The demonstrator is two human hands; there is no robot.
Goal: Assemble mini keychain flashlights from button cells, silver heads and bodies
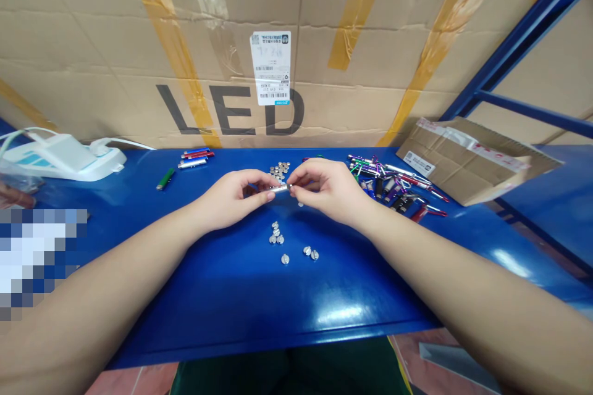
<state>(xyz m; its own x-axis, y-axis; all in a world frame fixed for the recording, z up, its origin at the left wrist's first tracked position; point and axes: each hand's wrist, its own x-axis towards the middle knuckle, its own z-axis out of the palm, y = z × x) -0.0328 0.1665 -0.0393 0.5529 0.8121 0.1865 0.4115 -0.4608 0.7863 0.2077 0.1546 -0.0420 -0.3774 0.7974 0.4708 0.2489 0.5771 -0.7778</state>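
Qty: 2 hands, i.e. 1 L hand [227, 200] + 1 R hand [336, 191]. 1 silver tube [280, 188] btwn fingertips. 7 round silver caps [285, 259] nr front: 4 clustered, 1 alone, 1 pr. Small discs [280, 170] behind hands: 10+, too small for exact no. 1 green tube [165, 179] far L; at least 3 tubes [192, 163] stacked nxt to it. R pile [393, 185]: 10+ pcs, too tangled to count. 1 sm. box [445, 163], 1 lg. carton [370, 99], 1 pwr strip [81, 168].

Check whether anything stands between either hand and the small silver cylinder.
Nothing visible does: the left hand and right hand pinch the silver cylinder directly, near its opposite ends. The loose slotted caps lie on the table closer to the person, and the small discs lie beyond.
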